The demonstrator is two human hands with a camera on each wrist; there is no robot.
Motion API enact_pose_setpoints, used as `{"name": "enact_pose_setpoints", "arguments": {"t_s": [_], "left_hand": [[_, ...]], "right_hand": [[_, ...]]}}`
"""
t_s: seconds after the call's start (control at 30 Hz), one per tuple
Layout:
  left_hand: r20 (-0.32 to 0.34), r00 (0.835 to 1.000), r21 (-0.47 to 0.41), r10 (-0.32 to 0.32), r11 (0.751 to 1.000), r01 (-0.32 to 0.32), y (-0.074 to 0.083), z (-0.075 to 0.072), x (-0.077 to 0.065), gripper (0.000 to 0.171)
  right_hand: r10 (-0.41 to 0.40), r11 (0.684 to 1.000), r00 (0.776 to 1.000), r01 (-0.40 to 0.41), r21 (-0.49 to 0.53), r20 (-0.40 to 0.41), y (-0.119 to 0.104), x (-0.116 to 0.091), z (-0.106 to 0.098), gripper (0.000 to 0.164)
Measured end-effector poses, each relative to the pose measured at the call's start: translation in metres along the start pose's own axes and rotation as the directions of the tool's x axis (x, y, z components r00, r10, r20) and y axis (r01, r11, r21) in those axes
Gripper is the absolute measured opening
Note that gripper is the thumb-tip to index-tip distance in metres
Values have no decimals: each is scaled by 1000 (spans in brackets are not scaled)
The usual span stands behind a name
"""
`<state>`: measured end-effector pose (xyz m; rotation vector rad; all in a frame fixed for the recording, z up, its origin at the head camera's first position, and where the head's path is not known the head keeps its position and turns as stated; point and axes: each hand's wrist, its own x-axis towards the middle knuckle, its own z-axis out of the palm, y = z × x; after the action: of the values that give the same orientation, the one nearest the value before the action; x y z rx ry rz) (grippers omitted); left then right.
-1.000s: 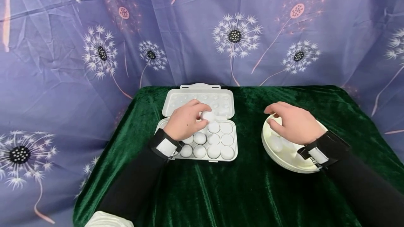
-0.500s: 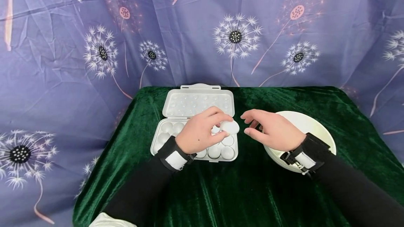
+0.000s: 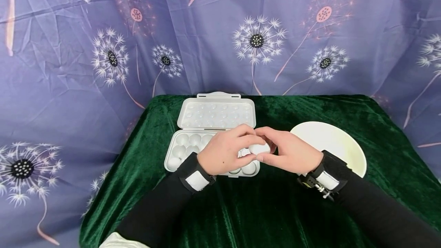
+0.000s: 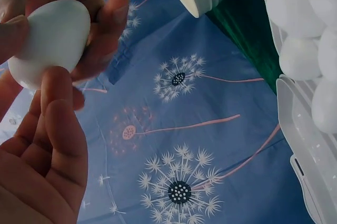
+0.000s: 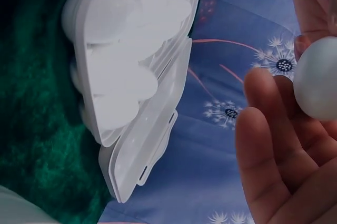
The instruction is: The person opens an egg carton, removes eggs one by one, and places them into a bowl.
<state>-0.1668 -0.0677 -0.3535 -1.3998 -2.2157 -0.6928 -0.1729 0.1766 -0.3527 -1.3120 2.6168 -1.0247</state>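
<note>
Between my two hands, in front of the carton's right end, is a white egg (image 3: 259,148). My left hand (image 3: 224,151) pinches it from the left with thumb and fingers. From the right, my right hand (image 3: 293,150) has its thumb and index finger curled round the same egg. Up close in the left wrist view the egg (image 4: 52,40) lies among fingertips of both hands. In the right wrist view the egg (image 5: 318,79) is cut off by the frame edge. A white plastic egg carton (image 3: 169,156) lies open behind my left hand, which hides part of its wells.
The carton's lid (image 3: 217,112) is folded back to the rear. One egg (image 3: 249,168) sits at its front right corner, and several eggs (image 4: 297,11) show in the left wrist view. A cream bowl (image 3: 358,152) stands at right, partly behind my right wrist, on green velvet cloth (image 3: 262,209).
My left hand has carried the egg rightward from over the carton. My right hand has come left from over the bowl and now grasps the egg too.
</note>
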Motion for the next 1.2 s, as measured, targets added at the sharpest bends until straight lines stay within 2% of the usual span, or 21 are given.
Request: {"name": "enact_pose_setpoints", "arguments": {"t_s": [0.13,0.27,0.37,0.47,0.6,0.7,0.97,1.2], "left_hand": [[19,999,-2,46,999,-46,1,2,0,29],[48,998,-3,49,999,-49,2,3,-1,31],[83,997,-4,-3,1000,3,1,3,-3,31],[118,987,24,-112,994,110,-1,1,-7,30],[146,950,85,-277,960,267,-9,-3,-15,28],[148,920,101,-362,931,350,-16,-4,-22,25],[127,867,128,-481,875,467,-32,-7,-38,20],[179,795,150,-580,815,560,-42,-5,-46,21]], "right_hand": [[16,999,1000,-16,33,-15,-3,0,2,42],[32,999,999,-31,36,-15,-2,-3,3,41],[30,999,1000,-30,11,-8,3,-8,2,43],[27,999,1000,-27,-32,-3,11,-16,-4,41],[86,991,996,-86,-103,-6,27,-27,-16,34],[157,977,988,-157,-145,-14,41,-35,-25,31],[239,942,971,-239,-236,-29,68,-49,-31,26],[298,912,954,-292,-288,-25,78,-56,-37,27]]}}
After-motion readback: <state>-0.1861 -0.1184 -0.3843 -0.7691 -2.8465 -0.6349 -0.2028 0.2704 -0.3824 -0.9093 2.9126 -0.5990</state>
